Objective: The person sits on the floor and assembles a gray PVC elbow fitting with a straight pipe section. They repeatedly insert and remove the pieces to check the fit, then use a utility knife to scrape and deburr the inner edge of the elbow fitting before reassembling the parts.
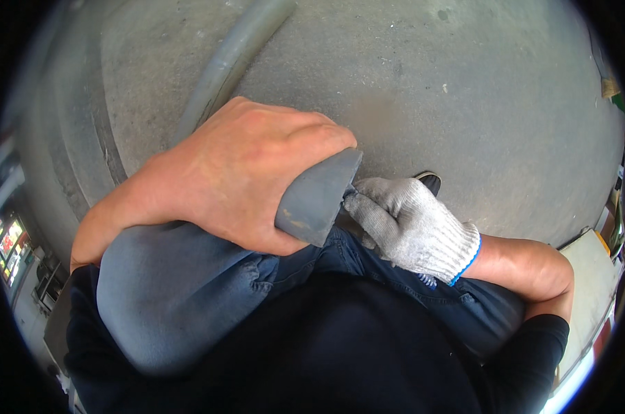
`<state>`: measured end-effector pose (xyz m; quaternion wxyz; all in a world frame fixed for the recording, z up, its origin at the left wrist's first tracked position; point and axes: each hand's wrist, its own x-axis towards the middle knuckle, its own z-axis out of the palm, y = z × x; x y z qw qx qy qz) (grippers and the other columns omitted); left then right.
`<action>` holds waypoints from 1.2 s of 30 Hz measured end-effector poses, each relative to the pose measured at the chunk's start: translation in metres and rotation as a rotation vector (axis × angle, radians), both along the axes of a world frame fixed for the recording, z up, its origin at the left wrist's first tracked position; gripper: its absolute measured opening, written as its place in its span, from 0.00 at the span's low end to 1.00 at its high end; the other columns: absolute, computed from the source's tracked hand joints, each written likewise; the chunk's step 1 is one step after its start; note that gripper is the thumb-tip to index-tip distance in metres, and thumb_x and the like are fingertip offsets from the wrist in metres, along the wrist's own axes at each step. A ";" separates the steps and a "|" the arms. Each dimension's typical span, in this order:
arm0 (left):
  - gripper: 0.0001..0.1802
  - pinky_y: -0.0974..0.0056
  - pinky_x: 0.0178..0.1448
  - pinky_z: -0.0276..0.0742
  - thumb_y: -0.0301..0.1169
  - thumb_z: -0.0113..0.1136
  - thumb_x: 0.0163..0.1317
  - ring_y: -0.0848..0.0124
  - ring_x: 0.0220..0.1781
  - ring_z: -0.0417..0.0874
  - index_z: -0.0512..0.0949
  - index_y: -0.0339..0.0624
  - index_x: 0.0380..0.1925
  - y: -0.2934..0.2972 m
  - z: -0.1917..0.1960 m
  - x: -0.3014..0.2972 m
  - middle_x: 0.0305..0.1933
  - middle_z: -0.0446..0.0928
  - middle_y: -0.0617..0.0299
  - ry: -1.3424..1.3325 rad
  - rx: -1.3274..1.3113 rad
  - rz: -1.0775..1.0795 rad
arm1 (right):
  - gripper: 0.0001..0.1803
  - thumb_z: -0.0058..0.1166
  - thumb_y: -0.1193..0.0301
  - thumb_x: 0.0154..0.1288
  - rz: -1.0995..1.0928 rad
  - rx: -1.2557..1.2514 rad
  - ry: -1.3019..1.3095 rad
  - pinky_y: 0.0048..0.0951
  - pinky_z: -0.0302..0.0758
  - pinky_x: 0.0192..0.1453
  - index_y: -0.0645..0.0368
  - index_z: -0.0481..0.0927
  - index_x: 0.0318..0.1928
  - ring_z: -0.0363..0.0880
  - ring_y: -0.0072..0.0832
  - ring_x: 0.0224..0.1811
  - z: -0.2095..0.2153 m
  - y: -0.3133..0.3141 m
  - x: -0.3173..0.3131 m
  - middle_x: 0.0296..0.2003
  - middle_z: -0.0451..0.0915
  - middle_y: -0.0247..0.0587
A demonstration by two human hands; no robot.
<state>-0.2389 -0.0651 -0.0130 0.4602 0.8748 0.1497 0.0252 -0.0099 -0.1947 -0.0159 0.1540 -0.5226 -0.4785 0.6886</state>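
My left hand, bare, is wrapped over a short visible stretch of grey plastic pipe above my lap. The pipe's cut end points to the right, and a brownish smudge marks its side. At that end is my right hand, in a white knitted work glove with a blue cuff edge. Its fingers are closed and bent against the pipe's rim. A small dark bit shows by the fingertips, but what they hold is mostly hidden.
A long grey pipe lies across the concrete floor beyond my left hand; whether it joins the held one cannot be seen. My knees are bent under my hands. A dark shoe tip shows past the glove. A pale box-like surface stands at right.
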 end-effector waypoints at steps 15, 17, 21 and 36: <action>0.47 0.54 0.52 0.90 0.41 0.83 0.37 0.53 0.53 0.91 0.78 0.38 0.62 0.001 -0.003 0.005 0.54 0.86 0.51 0.002 0.023 -0.030 | 0.17 0.53 0.67 0.82 -0.006 -0.271 0.053 0.37 0.76 0.30 0.67 0.83 0.36 0.78 0.29 0.21 0.009 0.011 0.004 0.19 0.78 0.44; 0.47 0.55 0.52 0.89 0.40 0.83 0.37 0.53 0.53 0.91 0.78 0.39 0.62 0.002 0.001 0.005 0.54 0.86 0.51 0.000 0.020 -0.007 | 0.15 0.54 0.67 0.81 0.054 -0.253 0.057 0.38 0.76 0.31 0.66 0.83 0.37 0.78 0.30 0.22 0.008 0.019 0.010 0.19 0.79 0.45; 0.47 0.55 0.51 0.88 0.39 0.83 0.35 0.52 0.52 0.91 0.78 0.39 0.62 0.005 0.006 0.005 0.54 0.86 0.50 0.008 0.024 0.018 | 0.13 0.55 0.68 0.79 0.172 -0.035 -0.027 0.44 0.80 0.35 0.66 0.85 0.39 0.84 0.48 0.26 0.009 0.034 0.021 0.24 0.82 0.57; 0.48 0.55 0.53 0.90 0.40 0.83 0.34 0.53 0.54 0.91 0.80 0.38 0.61 0.002 0.008 -0.007 0.55 0.87 0.50 -0.072 0.056 0.030 | 0.17 0.51 0.67 0.83 0.115 -0.367 0.045 0.34 0.76 0.31 0.68 0.84 0.41 0.78 0.27 0.22 0.028 0.036 0.004 0.19 0.77 0.43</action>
